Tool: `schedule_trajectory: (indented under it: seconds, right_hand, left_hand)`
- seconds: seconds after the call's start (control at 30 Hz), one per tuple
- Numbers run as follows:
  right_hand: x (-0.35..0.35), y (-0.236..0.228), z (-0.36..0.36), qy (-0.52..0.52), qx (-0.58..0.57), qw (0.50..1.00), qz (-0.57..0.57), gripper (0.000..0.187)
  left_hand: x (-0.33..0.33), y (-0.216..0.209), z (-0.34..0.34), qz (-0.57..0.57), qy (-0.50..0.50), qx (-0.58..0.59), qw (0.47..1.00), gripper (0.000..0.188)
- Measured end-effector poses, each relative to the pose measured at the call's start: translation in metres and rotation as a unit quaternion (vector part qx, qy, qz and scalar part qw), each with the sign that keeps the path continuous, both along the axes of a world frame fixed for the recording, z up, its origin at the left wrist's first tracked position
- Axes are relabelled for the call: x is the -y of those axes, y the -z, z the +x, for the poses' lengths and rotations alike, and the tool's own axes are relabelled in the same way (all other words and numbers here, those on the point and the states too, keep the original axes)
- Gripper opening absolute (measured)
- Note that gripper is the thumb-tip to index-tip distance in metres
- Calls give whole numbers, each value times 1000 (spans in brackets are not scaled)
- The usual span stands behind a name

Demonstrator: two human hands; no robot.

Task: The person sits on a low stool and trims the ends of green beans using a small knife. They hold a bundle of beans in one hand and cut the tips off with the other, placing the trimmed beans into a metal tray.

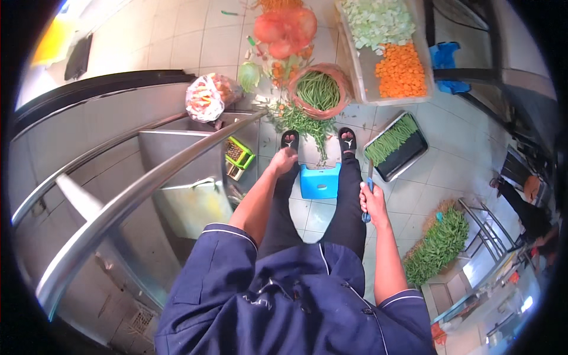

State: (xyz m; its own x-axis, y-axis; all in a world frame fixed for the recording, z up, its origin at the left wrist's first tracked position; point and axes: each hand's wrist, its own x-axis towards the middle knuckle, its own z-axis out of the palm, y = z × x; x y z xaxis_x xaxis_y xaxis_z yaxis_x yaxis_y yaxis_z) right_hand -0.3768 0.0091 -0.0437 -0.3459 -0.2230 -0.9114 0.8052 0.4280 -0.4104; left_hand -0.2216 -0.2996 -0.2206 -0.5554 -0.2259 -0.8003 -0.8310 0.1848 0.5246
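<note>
My right hand is closed round the blue handle of a knife, whose blade points forward, beside my right leg. My left hand is over my left leg with its fingers curled in; what they hold, if anything, is hidden. A blue plastic stool stands between my legs. Beyond my feet, a pink bag holds whole green beans. Loose leafy greens lie between that bag and the stool. To the right, cut green beans fill part of a black tray.
A large pale tray holds diced carrots and chopped cabbage. A metal rail runs along my left. Bundled greens are at the right. A red bag and a carrot bag are farther off.
</note>
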Motion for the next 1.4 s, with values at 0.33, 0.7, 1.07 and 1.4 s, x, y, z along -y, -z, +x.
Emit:
schedule_trajectory:
  seconds: [0.33,0.7,1.07,1.4]
  right_hand:
    - [104,239,-149,4,-101,992,-76,28]
    - [115,258,-155,-125,-346,918,-150,18]
    - [138,304,-193,-652,-481,583,-58,16]
    - [118,494,-148,-764,-543,345,-42,44]
  left_hand:
    - [45,313,-123,-250,9,-207,946,33]
    - [76,427,-146,-369,-167,-218,888,28]
    - [66,428,-122,-272,-331,-8,903,51]
    - [55,410,-74,-263,-352,-151,886,35]
